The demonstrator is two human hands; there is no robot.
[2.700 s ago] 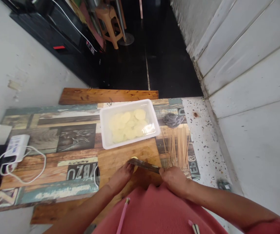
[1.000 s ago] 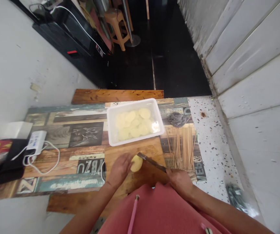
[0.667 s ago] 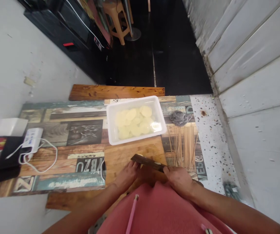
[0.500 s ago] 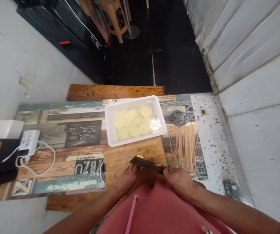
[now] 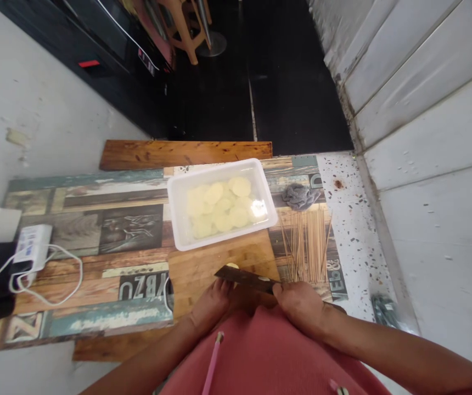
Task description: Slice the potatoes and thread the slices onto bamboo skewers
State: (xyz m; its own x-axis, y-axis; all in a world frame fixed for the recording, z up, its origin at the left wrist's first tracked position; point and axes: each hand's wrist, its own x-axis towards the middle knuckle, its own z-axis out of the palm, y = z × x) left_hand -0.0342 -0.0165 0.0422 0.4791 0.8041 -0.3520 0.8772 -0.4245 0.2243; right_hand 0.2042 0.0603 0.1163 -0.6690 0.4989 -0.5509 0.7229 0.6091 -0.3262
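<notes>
My right hand (image 5: 302, 306) is wrapped round the handle of a kitchen knife (image 5: 246, 278). Its dark, broad blade points left over a wooden cutting board (image 5: 203, 258). At the blade, the fingers of my left hand (image 5: 213, 302) are bent close together on a potato, mostly hidden by hand and knife. A pale yellow bit of potato (image 5: 232, 265) shows just beyond the blade's far edge. Past the board stands a white plastic tub (image 5: 174, 219), holding pale yellow potato slices (image 5: 222, 206) in what looks like water.
Thin wooden skewers (image 5: 312, 244) lie right of the board, with a grey cloth (image 5: 298, 196) above them. A white power strip (image 5: 33, 247) with a looped cable sits at the left of the patterned table (image 5: 108, 192). A white wall (image 5: 433, 137) stands on the right.
The view has shifted slightly, so things at the left sit farther left. Both hands keep their places at the knife and potato; no clear blade movement shows.
</notes>
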